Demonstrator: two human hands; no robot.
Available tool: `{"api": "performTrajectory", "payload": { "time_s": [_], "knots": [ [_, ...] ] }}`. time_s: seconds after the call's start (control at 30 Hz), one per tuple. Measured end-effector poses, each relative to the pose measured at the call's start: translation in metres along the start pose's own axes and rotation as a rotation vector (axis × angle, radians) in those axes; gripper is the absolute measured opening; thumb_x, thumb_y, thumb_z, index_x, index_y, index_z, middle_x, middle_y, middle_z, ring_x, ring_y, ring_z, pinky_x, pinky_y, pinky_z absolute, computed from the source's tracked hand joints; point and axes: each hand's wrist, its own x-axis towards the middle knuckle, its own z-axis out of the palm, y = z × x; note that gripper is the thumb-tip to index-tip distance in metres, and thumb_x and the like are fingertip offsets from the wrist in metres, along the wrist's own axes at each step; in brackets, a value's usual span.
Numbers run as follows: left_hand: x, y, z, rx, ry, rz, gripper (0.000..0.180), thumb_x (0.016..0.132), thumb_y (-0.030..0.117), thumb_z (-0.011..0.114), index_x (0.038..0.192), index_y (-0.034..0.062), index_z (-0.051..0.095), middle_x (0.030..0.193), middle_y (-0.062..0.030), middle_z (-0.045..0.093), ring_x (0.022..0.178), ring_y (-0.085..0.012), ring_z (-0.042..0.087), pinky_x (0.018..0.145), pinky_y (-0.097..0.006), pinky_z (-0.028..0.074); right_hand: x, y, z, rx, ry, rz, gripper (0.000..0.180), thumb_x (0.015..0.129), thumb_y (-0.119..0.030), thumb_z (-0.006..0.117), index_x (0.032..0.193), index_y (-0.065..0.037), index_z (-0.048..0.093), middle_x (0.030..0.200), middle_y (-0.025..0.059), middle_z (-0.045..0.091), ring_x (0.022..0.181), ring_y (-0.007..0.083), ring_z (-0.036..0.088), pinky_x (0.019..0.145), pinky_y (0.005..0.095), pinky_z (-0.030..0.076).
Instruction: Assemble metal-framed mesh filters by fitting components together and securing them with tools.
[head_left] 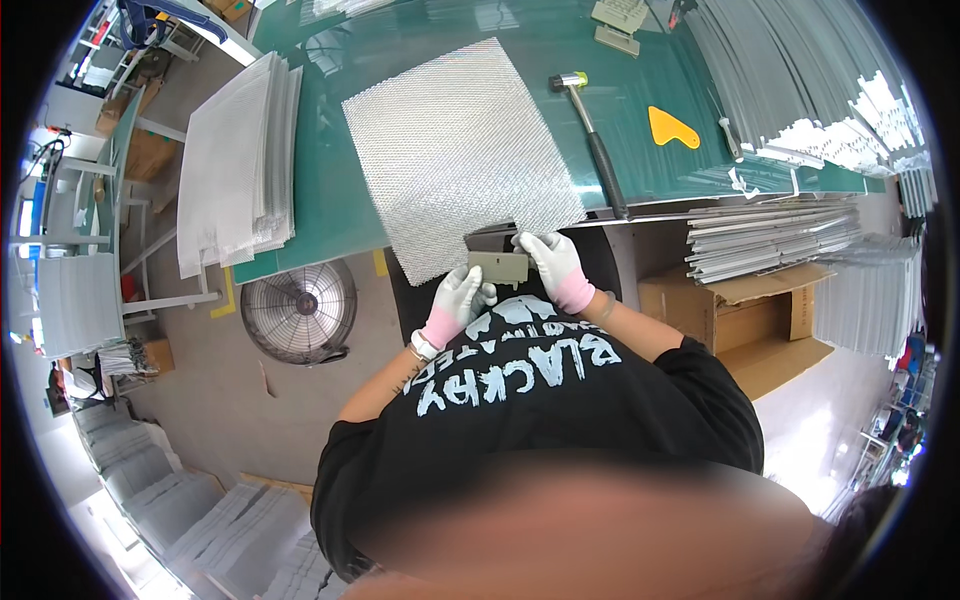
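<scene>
Two gloved hands in my feed, white with pink cuffs, just beyond the black T-shirt (680, 420). Left hand (457, 298), with a watch (424, 346) on its wrist: fingers curled, closed on the left end of a gray-green block (500, 267). Right hand (552, 265): fingers bent at the block's right end and the lower edge of the mesh sheet (455, 150); I can't tell whether it pinches block, sheet or both. Block lies between the hands, right at the notch in the sheet's near edge; whether it's seated, I can't tell.

Sheet is silvery, set askew, mostly on the green table (670, 185), near corner hanging past the front edge. Below the table, I have a round floor fan (300, 315) to the left; to the right, an open cardboard box (765, 350) with a pile of metal panels (765, 240) just above it in view.

On the tabletop, right of the sheet: hammer (600, 160) with black handle, then a yellow-orange scraper (672, 128). Stack of pale sheets (230, 160) at the table's left end, overhanging. Farther back I see more gray-green pieces (620, 25) near the top and a big heap of gray strips (790, 70) at upper right.
</scene>
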Motion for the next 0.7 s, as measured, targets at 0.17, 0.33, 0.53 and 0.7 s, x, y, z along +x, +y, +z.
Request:
{"api": "performTrajectory", "payload": {
  "time_s": [0.17,0.33,0.53,0.7],
  "knots": [
    [0.0,0.004,0.032,-0.032,0.221,0.048,0.017,0.102,0.011,0.049,0.115,0.0012,0.054,0.109,-0.0122,0.064,0.095,-0.024,0.067,0.084,-0.037,0.059,0.002,0.013,-0.004,0.183,-0.001,0.058,0.024,0.092,-0.021,0.068,0.096,0.003,0.066,0.088,0.0065,0.068,0.079,0.0119,0.064,0.073,0.0271,0.052],
    [-0.001,0.003,0.036,-0.128,0.18,0.08,0.018,0.101,0.011,0.049,0.116,0.0018,0.054,0.113,-0.0135,0.063,0.103,-0.0261,0.065,0.087,-0.037,0.058,0.005,0.014,-0.003,0.519,-0.057,0.104,0.023,0.092,-0.02,0.068,0.101,0.0,0.062,0.093,0.0077,0.066,0.084,0.0164,0.065,0.077,0.0331,0.055],
    [-0.002,0.006,0.034,-0.125,0.045,0.128,0.026,0.103,0.012,0.046,0.127,0.0035,0.047,0.129,-0.0143,0.054,0.118,-0.0281,0.058,0.098,-0.039,0.052,0.005,0.015,-0.006,0.668,-0.185,0.152,0.022,0.092,-0.018,0.068,0.105,-0.002,0.062,0.101,0.0086,0.066,0.091,0.0166,0.064,0.079,0.0304,0.053],
    [-0.017,0.037,0.039,0.215,-0.139,-0.126,0.046,0.104,0.019,0.043,0.147,0.0065,0.031,0.148,-0.0128,0.038,0.134,-0.0307,0.043,0.11,-0.045,0.039,-0.009,-0.002,0.006,0.129,-0.209,0.007,0.043,0.097,-0.033,0.06,0.123,-0.001,0.054,0.108,0.0087,0.062,0.088,0.0145,0.062,0.073,0.0279,0.053]
  ]
}}
